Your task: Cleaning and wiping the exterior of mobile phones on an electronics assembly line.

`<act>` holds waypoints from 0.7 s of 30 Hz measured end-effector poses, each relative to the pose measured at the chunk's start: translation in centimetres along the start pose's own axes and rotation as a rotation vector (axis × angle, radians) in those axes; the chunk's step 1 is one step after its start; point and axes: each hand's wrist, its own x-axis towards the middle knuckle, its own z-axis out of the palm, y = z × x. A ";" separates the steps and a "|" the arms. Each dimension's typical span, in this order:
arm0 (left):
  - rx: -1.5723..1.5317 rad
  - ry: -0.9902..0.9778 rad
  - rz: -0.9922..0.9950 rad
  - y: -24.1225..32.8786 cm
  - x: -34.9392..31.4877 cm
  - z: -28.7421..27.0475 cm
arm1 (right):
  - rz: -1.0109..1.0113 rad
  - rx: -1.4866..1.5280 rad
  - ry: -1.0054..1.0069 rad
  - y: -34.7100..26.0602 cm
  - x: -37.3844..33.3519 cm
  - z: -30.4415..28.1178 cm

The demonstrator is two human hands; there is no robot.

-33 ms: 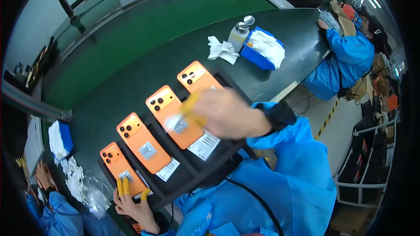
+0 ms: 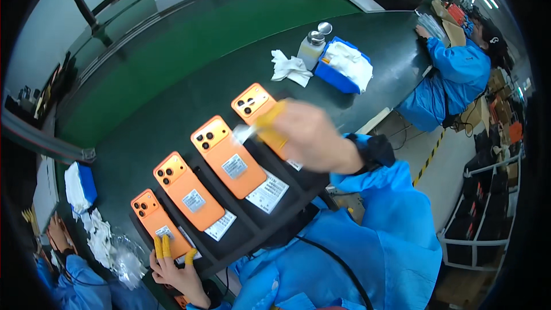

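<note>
Several orange phones lie camera side up in a row in a black tray [image 2: 229, 243], each with a white label on its back. My right hand [image 2: 313, 132], blurred and with yellow finger cots, pinches a small white wipe [image 2: 244, 133]. It hovers over the farthest-right phone [image 2: 252, 103], hiding most of it; the wipe shows beside the upper edge of the neighbouring phone [image 2: 221, 143]. My left hand [image 2: 175, 270], also in yellow finger cots, spreads its fingers on the lower end of the leftmost phone [image 2: 156, 218]. Another phone [image 2: 186, 195] lies between, untouched. Printed white papers [image 2: 268, 192] stick out beneath the phones.
Beyond the tray, a crumpled wipe [image 2: 291, 69], a pump bottle [image 2: 311, 49] and a blue bin of wipes [image 2: 338, 77] stand on the dark green table. At left are another blue bin [image 2: 86, 183] and crumpled plastic [image 2: 127, 264]. Co-workers in blue sit at both sides.
My right hand has moved with the wipe to the right and slightly up, uncovering the label of the second phone from the right. The left hand stays on the leftmost phone.
</note>
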 end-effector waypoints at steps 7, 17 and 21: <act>0.035 0.015 -0.089 0.5 0.6 0.6 | 0.343 -0.485 0.006 8.5 -6.0 -2.9; -0.444 -0.178 0.579 9.9 -0.6 -0.9 | 0.540 -0.638 0.355 17.1 -5.4 -7.1; -0.431 -0.282 0.705 11.4 -1.0 -0.3 | 0.570 -0.624 0.247 18.7 -6.0 -7.4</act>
